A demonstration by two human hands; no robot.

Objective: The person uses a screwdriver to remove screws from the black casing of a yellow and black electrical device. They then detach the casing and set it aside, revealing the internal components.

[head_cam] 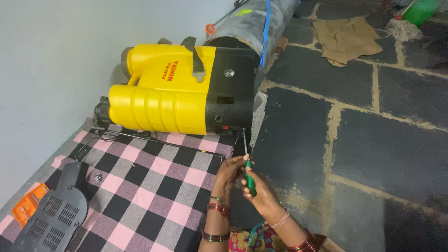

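Note:
Both my hands hold a screwdriver with a green handle (250, 179) low in the middle of the view. My right hand (262, 195) grips the handle. My left hand (229, 171) pinches it near the top of the handle, where the thin metal shaft (245, 142) begins. The shaft points up toward the black base (233, 93) of a yellow backpack sprayer tank (163, 93) lying on its side by the wall. The tip is close to the base's lower corner; contact cannot be told.
A pink, black and grey checked cloth (140, 186) covers the floor at left, carrying a black vented cover (56, 214), an orange part (28, 205), a small screw (98, 177) and a thin rod (158, 142). Dark stone tiles, a brown cloth (347, 39) and a wrapped roll (252, 23) lie beyond.

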